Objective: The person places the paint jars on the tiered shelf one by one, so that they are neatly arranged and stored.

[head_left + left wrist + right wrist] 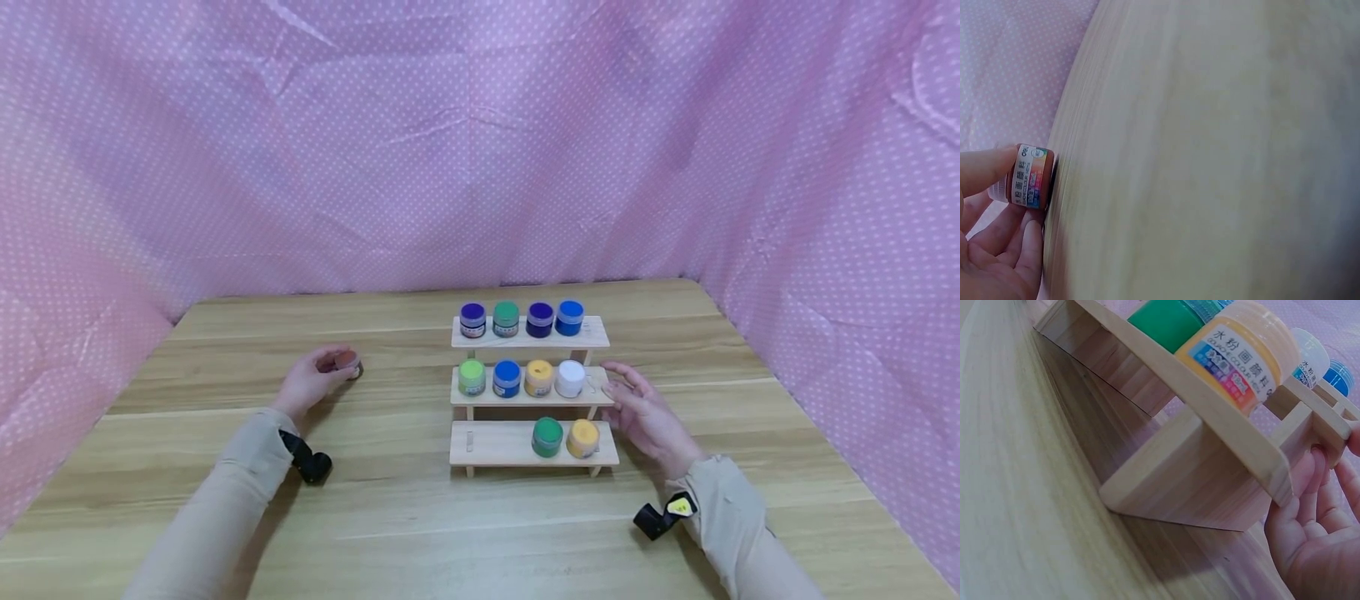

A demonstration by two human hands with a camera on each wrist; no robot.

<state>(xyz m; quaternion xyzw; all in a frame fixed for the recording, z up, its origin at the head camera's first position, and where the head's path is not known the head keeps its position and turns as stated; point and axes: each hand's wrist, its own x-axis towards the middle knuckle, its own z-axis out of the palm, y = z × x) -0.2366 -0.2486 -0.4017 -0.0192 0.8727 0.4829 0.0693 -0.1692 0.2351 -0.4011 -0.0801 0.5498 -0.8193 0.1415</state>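
My left hand [311,383] pinches a small jar of reddish-brown paint [347,360] low over the left part of the table. In the left wrist view the paint jar [1034,178] shows its printed label, with the thumb on one side and fingers on the other. At the right end of a three-step wooden rack [495,456], my right hand [651,423] grips the edge of the middle shelf. Seen from the right wrist, the fingers [1325,500] curl under that shelf end. A yellow jar [582,438] and a green jar [547,437] stand on the bottom shelf.
On the middle shelf stand light green, blue, yellow and white jars [570,379]. The top shelf carries purple, green, dark purple and blue jars [569,318]. A pink dotted cloth [420,167] hangs behind the wooden table [390,533].
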